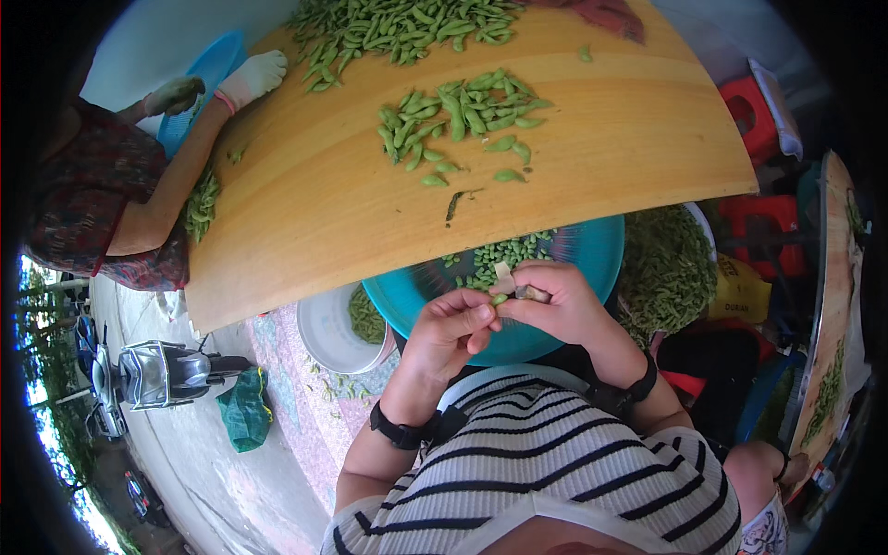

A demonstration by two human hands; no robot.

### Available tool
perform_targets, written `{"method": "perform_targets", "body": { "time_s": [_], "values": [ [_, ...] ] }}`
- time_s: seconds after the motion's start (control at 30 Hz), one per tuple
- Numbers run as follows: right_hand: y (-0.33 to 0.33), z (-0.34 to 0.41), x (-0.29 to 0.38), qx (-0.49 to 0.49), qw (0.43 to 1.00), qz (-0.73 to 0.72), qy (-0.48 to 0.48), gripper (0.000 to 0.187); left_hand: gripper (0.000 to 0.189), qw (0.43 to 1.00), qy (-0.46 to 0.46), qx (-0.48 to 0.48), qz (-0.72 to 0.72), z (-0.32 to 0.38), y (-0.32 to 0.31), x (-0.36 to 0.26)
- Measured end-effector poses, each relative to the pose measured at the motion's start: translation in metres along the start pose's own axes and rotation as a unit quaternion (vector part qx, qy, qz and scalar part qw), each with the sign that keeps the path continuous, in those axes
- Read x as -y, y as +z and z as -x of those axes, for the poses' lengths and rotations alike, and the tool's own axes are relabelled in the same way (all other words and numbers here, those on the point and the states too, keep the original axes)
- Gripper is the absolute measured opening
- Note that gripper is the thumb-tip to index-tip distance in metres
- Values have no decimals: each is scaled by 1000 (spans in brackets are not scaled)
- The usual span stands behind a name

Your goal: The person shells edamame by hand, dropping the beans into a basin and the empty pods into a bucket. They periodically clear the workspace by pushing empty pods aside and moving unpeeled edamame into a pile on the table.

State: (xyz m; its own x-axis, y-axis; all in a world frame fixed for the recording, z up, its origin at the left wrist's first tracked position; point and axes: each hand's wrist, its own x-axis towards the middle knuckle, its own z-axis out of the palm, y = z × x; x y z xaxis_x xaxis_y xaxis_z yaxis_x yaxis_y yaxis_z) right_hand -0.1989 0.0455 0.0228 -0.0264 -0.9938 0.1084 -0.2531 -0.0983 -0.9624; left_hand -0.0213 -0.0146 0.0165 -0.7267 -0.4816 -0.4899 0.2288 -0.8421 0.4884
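Note:
My left hand [454, 326] pinches one end of a green soybean pod [499, 300] between thumb and fingers. At the pod's other end is my right hand [555, 298], which has pale wrappings on its fingers. Both hands are over a teal plastic basin [590, 257] holding shelled green beans [517, 251]. Beyond the basin, a small pile of soybean pods [479, 107] lies on the wooden table [333, 215], with a larger heap of pods [409, 28] farther back.
A co-worker's gloved hand [253, 78] rests at the table's left, near a blue basket [215, 62]. A white bucket [316, 340] stands left of the basin; a container full of pods [666, 270] is on the right. A red stool [749, 118] and a second board [818, 305] are farther right.

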Motion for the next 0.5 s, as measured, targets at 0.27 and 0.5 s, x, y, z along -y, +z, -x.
{"method": "perform_targets", "body": {
  "time_s": [0.27,0.5],
  "values": [
    [-5,-3,-14,113,945,-245,186,11,9,997,-53,48,-16,-1,-1,3],
    [2,-8,-10,64,945,-262,187,15,9,998,35,-37,-44,-3,1,9]
  ]
}}
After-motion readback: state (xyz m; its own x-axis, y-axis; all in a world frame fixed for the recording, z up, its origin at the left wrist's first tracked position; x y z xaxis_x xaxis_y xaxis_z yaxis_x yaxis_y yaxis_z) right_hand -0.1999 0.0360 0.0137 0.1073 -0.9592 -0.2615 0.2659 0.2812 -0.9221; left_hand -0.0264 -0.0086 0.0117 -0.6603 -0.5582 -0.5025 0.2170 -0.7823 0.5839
